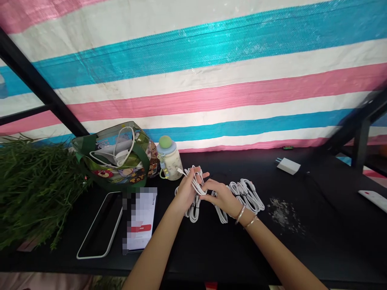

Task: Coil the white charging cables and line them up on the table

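Observation:
Above the black table, my left hand [186,190] is closed around a coiled white charging cable [198,186], with one plug end sticking out to the left. My right hand [220,195] pinches the lower right side of the same coil, thumb and fingers together. Beneath and beside the hands lie more bundled white cables: one bundle [192,212] under the left hand and one [221,213] under the right. Several bundles [247,195] with dark ties sit right of the right hand. Two bracelets ring the right wrist.
Left on the table [193,253] are a white-edged phone [101,227] and another phone with a lit screen [142,221]. Behind stand a clear green-trimmed bag [121,161] and a cup [172,163]. A white charger [288,166] and scattered white bits [284,213] lie to the right.

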Tool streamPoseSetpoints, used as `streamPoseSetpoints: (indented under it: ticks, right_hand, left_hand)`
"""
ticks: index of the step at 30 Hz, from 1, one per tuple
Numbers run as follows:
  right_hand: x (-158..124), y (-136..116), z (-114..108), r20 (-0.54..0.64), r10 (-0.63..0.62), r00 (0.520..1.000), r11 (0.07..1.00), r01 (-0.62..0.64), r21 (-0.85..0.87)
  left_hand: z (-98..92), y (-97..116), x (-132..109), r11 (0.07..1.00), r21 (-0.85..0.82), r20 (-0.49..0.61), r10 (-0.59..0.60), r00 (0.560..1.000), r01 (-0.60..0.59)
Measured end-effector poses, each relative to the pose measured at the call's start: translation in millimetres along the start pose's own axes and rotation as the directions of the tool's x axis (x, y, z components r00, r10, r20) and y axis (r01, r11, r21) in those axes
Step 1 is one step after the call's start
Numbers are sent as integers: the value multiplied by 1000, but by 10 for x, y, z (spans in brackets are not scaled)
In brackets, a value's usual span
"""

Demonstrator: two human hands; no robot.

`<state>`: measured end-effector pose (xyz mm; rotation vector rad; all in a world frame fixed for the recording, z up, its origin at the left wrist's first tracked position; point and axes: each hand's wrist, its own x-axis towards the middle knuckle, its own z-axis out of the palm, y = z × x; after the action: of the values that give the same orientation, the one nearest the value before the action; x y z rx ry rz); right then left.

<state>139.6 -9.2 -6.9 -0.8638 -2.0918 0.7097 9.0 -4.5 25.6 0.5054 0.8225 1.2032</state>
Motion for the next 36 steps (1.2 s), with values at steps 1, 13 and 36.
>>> streamPoseSetpoints:
  ticks: [1,13,36]
  right_hand:
    - [-1,-2,3,8,11,1000,1000,-11,13]
    - [11,-61,4,40,63,997,996,-66,66]
    - [22,-127,-63,183,75,980,965,-118,234]
  left_hand:
    - [-7,-5,2,1000,1,13,0,1000,0]
    - [-36,-13,18,1000,-24,27,-20,999,20]
    - [-13,29,0,999,17,43,-43,998,42]
